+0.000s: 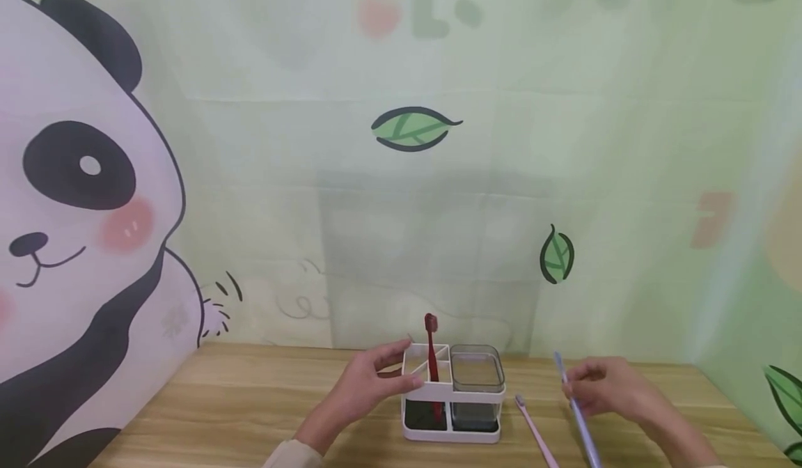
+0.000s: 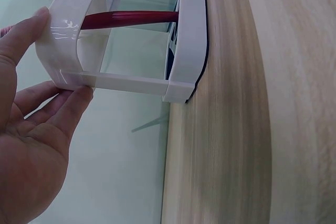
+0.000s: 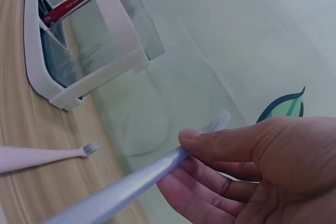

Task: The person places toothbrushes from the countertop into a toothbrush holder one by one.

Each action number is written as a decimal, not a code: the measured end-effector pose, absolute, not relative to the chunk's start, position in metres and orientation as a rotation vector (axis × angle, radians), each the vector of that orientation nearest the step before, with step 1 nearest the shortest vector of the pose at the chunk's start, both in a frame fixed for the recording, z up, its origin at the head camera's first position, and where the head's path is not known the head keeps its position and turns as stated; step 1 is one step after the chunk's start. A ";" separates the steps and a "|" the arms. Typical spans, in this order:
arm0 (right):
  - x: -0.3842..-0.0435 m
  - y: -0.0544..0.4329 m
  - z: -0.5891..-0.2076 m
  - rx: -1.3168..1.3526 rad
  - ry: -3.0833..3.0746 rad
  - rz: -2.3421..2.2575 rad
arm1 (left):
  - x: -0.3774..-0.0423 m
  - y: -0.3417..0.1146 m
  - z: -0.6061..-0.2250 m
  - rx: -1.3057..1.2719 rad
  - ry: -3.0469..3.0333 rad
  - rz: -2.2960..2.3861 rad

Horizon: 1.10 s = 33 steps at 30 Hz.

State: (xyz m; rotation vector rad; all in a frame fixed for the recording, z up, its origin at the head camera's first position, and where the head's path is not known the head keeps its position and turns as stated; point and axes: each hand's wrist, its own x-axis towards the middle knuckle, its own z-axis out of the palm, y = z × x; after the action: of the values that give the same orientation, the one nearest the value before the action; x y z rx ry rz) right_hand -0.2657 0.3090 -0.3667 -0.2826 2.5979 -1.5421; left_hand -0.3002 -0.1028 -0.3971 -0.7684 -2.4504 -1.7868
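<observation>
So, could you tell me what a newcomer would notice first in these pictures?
Probably the white plastic toothbrush holder at the middle of the wooden table, with a red toothbrush upright in it and the left hand gripping its side. To its right, the right hand holds a pale blue toothbrush.

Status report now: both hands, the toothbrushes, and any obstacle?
Left hand grips white holder. Right hand pinches blue toothbrush, clear of holder. Red toothbrush upright inside; pink toothbrush on table. Nothing between.
</observation>
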 end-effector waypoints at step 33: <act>-0.247 0.225 -0.314 -0.266 2.727 -2.052 | -0.297 -0.103 -0.396 -0.784 -2.418 -1.845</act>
State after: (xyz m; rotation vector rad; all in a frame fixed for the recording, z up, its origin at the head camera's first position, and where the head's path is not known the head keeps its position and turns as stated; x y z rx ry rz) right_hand -0.2467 0.2255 -0.3137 -0.2659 2.7272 -2.0517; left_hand -0.2974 -0.1027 -0.3962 -0.7838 -2.4176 -1.8453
